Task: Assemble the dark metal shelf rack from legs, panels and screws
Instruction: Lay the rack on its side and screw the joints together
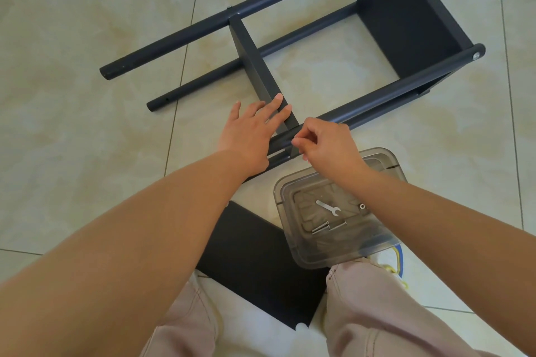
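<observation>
Head view: left hand (251, 133) flat on rack panel (262, 72); right hand (324, 144) pinches something unseen at leg (385, 94).

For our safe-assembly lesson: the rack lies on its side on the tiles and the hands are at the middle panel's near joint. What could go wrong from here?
1. The right hand pinches at the near leg; whatever small part it holds is hidden, and could drop onto the tiles.
2. The left hand only rests flat on the middle panel, so it might shift out of line.
3. The clear tray holding screws and spanner lies under the right forearm and could be knocked.
</observation>
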